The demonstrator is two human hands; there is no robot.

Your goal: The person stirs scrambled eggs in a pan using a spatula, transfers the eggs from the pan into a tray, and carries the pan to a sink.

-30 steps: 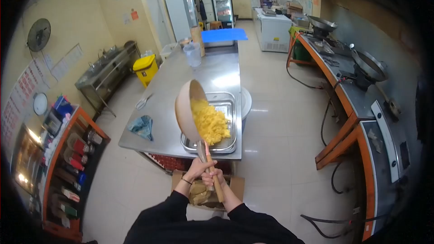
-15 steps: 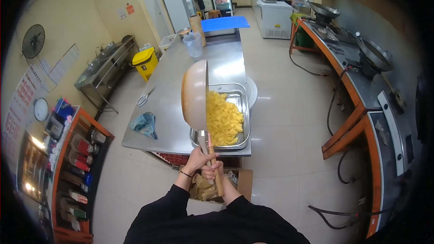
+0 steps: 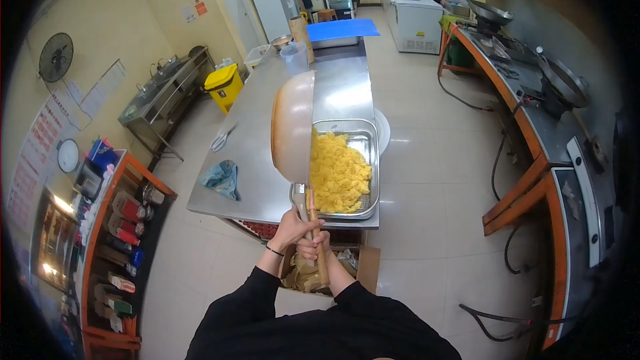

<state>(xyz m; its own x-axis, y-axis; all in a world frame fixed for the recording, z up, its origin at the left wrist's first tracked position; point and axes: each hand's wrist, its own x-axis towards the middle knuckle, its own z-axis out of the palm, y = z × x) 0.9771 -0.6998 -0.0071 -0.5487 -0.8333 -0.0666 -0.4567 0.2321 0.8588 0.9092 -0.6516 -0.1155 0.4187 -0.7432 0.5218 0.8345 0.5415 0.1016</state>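
Note:
A large pan [image 3: 293,130] is tipped on its side over a perforated metal tray [image 3: 375,180], with its scorched base facing left. Crumbly yellow food resembling scrambled egg [image 3: 341,175] fills much of the tray. My left hand [image 3: 292,228] is closed around the pan's handle near the bowl. Just below and to the right, my right hand [image 3: 311,247] is wrapped around the handles, including a wooden-handled utensil [image 3: 323,272] lying alongside. The utensil's working end is hidden behind the pan's rim.
The steel table [image 3: 260,113] carries a blue cloth [image 3: 221,179], scissors [image 3: 224,137], a plastic jug [image 3: 295,60] and a blue board [image 3: 343,29]. Beneath its front edge is a cardboard box [image 3: 368,270]. Burners with woks [image 3: 563,83] line the right; hoses [image 3: 497,323] lie on the floor.
The view has shifted slightly, so the scene sits further right. The pan's far side looks slightly higher over the tray. Both hands keep their grip.

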